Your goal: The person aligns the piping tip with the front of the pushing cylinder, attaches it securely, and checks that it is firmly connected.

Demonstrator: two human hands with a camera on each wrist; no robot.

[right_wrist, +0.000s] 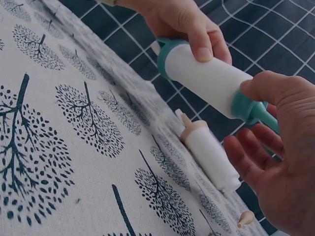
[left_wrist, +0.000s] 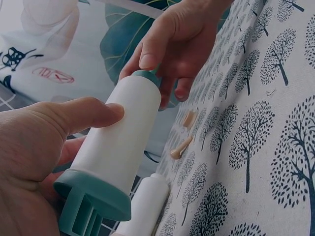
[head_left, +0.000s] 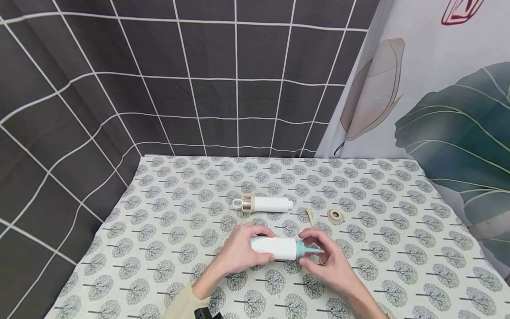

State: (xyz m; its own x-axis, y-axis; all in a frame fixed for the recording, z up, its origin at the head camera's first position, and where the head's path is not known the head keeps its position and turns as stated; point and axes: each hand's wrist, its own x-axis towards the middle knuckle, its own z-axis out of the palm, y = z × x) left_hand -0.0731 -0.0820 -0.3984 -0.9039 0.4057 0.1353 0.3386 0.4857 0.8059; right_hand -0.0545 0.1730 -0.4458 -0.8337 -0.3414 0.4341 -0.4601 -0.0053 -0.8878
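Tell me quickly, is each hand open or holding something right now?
Left hand: closed, holding the white, plastic-looking cylinder with teal ends.
Right hand: open, loosely curved about the cylinder's tapered teal nozzle.

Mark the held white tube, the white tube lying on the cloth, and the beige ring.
Held white tube [left_wrist: 118, 140], left wrist view, white barrel.
Lying white tube [head_left: 272, 204], head view, white barrel.
Beige ring [head_left: 331, 217], head view, left part of rim.
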